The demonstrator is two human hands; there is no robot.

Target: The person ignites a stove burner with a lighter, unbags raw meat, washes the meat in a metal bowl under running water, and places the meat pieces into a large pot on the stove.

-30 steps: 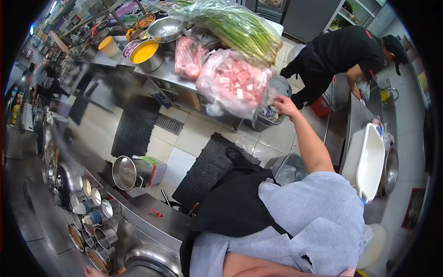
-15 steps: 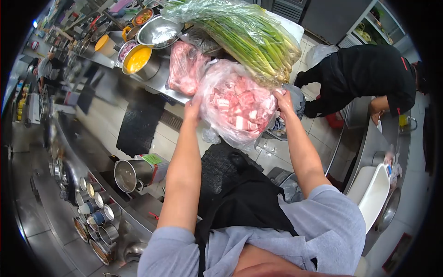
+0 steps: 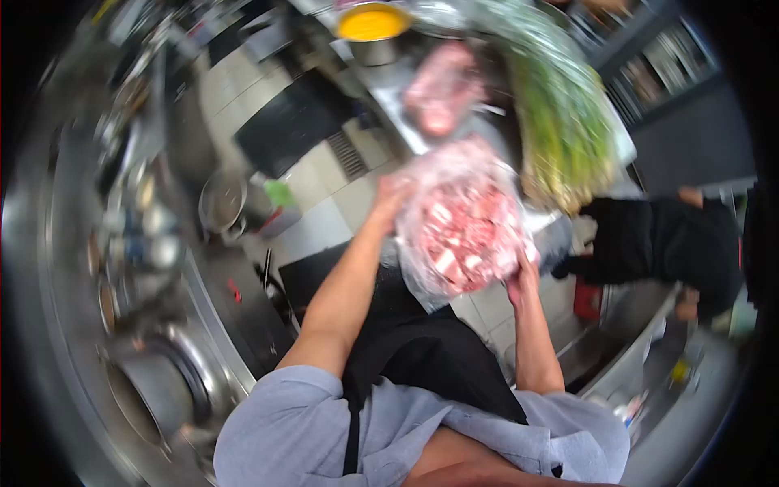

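Observation:
A clear plastic bag of cut pink meat (image 3: 464, 231) hangs in front of me, carried between both hands. My left hand (image 3: 392, 199) grips its left side, fingers closed on the plastic. On the opposite edge, my right hand (image 3: 524, 266) is closed round the lower right of the bag, its fingers partly hidden. Beyond it on the steel table (image 3: 398, 122) lies another bag of meat (image 3: 445, 88), blurred. Long green onions in clear plastic (image 3: 565, 122) rest to the right of that.
A pot of yellow liquid (image 3: 373, 31) stands at the table's far left corner. To the right, a person in black (image 3: 661, 243) bends over a counter. Pots (image 3: 150, 394) line the left counter; a metal pot (image 3: 223, 203) sits lower beside it. Black mats cover parts of the tiled floor.
My view has swung round, so the table and green onions appear further right. The bag of meat has come away from the table's edge, nearer my body, still in both hands.

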